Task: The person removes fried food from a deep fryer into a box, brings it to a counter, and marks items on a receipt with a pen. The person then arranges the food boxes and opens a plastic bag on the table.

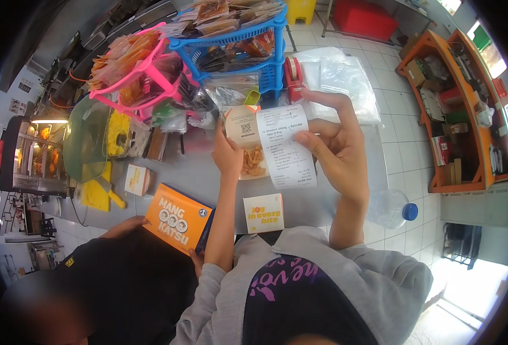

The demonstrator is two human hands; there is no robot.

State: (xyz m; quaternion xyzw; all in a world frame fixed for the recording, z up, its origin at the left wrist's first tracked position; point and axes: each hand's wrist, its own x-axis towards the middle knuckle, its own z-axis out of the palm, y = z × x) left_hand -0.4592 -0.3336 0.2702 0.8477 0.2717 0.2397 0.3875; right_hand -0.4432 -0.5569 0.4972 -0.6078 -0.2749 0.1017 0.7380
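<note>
My left hand [229, 152] grips the left edge of a brown food package [247, 127] with a printed QR code. Crispy-looking brown pieces show in its lower part. In front of the package's right side hangs a long printed receipt [288, 152], pinched at its right edge by my right hand [340, 144]. The receipt hides part of the package. Below them, close to my body, a small white box [264, 213] with yellow and pink lettering sits at the table edge.
At my left, a co-worker in black holds an orange box [176, 221]. A blue rack [228, 43] and a pink rack [144, 69] hold many sachets. A knife [111, 192] lies on a yellow board [94, 195]. A tape dispenser [293, 80], plastic bags [346, 86] and a bottle [387, 208] are to the right.
</note>
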